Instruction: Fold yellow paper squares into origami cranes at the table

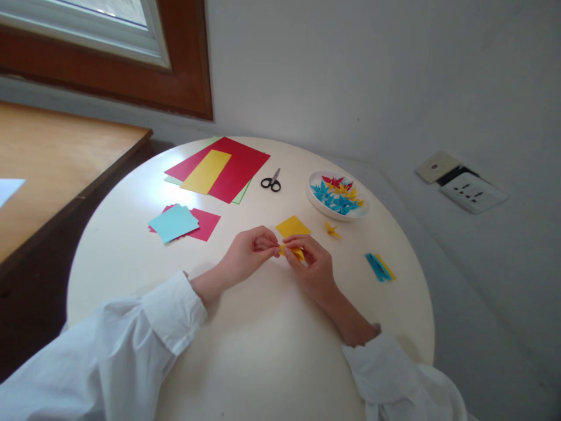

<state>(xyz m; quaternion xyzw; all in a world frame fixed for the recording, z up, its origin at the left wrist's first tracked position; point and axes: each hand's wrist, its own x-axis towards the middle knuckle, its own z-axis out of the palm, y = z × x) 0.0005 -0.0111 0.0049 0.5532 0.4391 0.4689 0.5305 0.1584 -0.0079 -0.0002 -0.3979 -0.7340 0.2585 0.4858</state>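
Between my two hands is a small piece of folded yellow paper (298,252), partly covered by fingers. My left hand (248,252) pinches its left end between thumb and fingertips. On the other side, my right hand (313,263) grips the paper with thumb and forefinger. Just beyond my fingers lies a flat yellow paper square (293,225). A finished-looking yellow paper crane (332,230) sits a little to the right of that square. Farther back stands a white dish (312,202) holding several red, yellow and blue folded paper cranes (335,197).
Black-handled scissors (272,182) lie near the table's back. Left of them are large red sheets (245,161) with a yellow strip (208,171) on top. Light blue squares (174,223) overlap red ones (205,224). Blue and yellow paper strips (379,267) lie at the right.
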